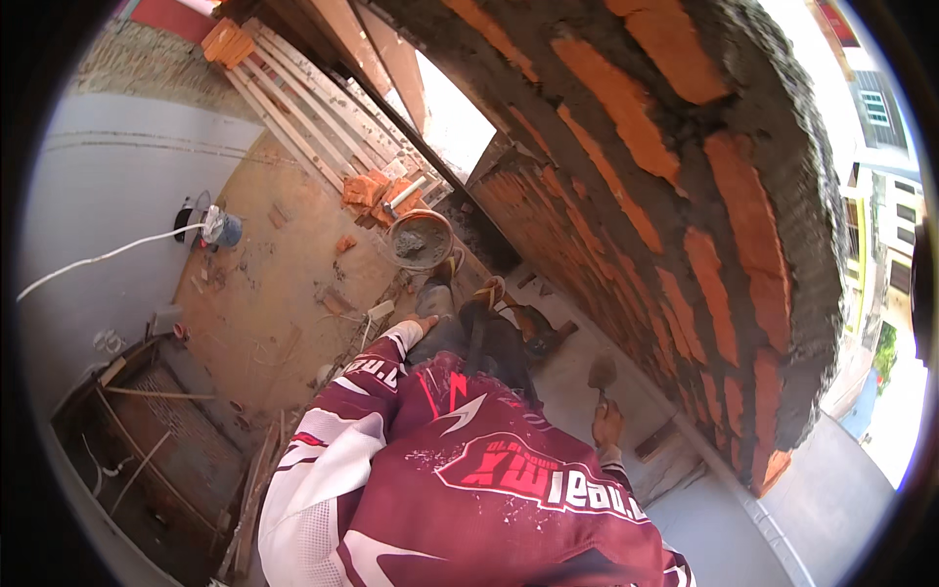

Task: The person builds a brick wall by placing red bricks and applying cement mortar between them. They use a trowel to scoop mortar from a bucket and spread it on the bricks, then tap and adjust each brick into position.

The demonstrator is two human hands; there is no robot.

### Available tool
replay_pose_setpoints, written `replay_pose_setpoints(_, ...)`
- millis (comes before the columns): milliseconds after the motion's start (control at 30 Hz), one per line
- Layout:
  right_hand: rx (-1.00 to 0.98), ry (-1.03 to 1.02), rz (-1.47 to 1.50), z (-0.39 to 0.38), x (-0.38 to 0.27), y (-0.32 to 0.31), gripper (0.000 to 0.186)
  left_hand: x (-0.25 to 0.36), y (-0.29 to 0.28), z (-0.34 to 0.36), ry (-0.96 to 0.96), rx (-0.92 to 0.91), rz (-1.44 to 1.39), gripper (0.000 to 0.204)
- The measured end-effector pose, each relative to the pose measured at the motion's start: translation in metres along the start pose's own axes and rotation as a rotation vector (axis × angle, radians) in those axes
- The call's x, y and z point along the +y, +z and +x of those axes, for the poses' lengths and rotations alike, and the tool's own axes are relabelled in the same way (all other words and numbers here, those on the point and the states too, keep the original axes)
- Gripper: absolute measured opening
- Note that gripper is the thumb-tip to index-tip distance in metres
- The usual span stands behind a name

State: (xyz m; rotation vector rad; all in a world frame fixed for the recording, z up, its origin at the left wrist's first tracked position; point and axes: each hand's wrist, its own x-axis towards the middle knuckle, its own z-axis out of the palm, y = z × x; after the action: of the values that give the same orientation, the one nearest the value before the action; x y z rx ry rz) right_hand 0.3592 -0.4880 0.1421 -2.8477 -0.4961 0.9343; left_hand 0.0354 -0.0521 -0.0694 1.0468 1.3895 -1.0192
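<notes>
- gripping a trowel (602, 372) in the right hand (607, 427), with fingers closed round its handle and the blade pointed away from the body.
- holding that trowel over the grey slab (565, 393), near the slab's right edge, beside the foot of the brick wall (675, 303).
- resting the left hand (424, 324) on the left leg, near the knee; too small to tell how far its fingers bend.
- just ahead of the feet, at the right edge of the brown floor (313, 245): a round bucket (423, 220) with grey mortar (411, 243) inside.
- beyond the bucket, by the floor's upper right corner: loose orange bricks (364, 192), next to a row of long planks (318, 112).
- toward the floor's left edge, near the pale wall (127, 157): a blue container (227, 231) with a white cable (98, 258) leading away leftward.
</notes>
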Motion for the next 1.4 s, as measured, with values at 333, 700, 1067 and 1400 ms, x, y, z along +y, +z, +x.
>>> replay_pose_setpoints(333,-0.548,-0.651,-0.506,0.246,-0.319,0.208,0.033,-0.008,0.062,0.048,-0.001,0.043,-0.234,0.108)
replay_pose_setpoints(700,-0.175,-1.224,-1.135,0.381,-0.483,0.512,0.025,0.022,0.092,0.084,-0.144,0.053,-0.246,0.101)
replay_pose_setpoints(1067,-0.788,-1.072,-1.064,0.399,-0.452,0.515,0.025,0.030,0.085,0.083,-0.116,-0.004,-0.305,0.096)
replay_pose_setpoints(1400,-1.123,-0.821,-0.727,0.413,-0.450,0.525,0.034,0.034,0.074,0.083,-0.119,0.010,-0.248,0.097)
